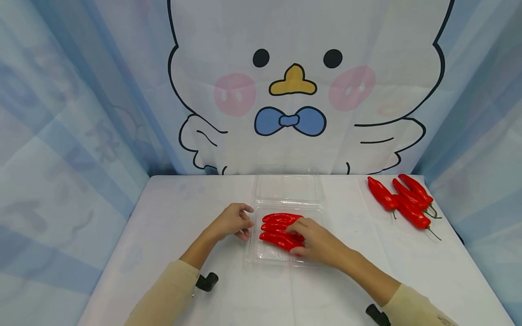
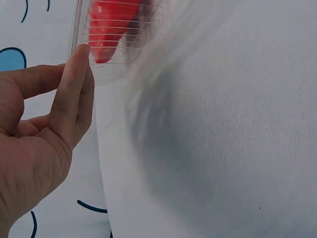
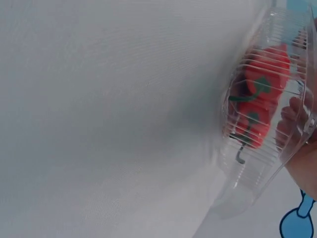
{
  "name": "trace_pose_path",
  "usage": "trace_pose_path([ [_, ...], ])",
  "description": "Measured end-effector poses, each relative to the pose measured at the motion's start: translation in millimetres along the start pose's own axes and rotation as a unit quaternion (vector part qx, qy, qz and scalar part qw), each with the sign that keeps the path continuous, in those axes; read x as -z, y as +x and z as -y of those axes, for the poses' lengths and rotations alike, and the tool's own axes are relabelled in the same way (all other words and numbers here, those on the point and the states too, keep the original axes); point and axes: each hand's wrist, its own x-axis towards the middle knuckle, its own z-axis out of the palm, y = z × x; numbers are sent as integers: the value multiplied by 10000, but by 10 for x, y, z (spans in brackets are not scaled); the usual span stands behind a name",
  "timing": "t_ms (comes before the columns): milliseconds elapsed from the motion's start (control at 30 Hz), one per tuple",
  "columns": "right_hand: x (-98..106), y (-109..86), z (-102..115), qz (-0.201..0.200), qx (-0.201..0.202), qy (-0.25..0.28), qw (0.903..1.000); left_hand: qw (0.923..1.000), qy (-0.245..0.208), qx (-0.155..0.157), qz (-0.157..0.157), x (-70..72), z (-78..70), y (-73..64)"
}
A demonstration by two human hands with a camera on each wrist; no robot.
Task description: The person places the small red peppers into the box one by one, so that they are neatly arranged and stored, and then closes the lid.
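A transparent hinged plastic box lies on the table with its lid folded back. Inside, red chili peppers lie side by side, tips to the left. My right hand reaches over their stem ends, thumb and fingers on either side of the nearest pepper. Seen through the ribbed box wall in the right wrist view are green stems and my right fingers. At the box's left side, my left hand has fairly straight fingers, fingertips right at the rim in the left wrist view.
Several more red chili peppers lie in a loose pile at the table's back right corner. A white cloth covers the table. Behind it hangs a curtain with a cartoon bird; blue curtains hang at the sides.
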Motion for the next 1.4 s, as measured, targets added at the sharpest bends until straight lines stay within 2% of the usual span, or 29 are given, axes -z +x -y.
trace_pose_path([
  [267, 92, -65, -131, -221, 2, 319, 9992, 10000, 51, -6, -38, -11, -3, 5],
  [567, 251, -179, -322, -775, -53, 380, 9963, 10000, 42, 16, -66, -9, -6, -8],
  [833, 409, -280, -528, -1226, -455, 136, 9913, 10000, 64, -14, -76, -7, -13, -20],
  [1200, 659, -382, -816, -1465, -1059, -58, 9835, 9999, 93, -3, -67, -12, -7, -21],
  [1400, 755, -438, -1056, -1688, -1400, -91, 9756, 10000, 39, 22, -27, -14, -10, -27],
])
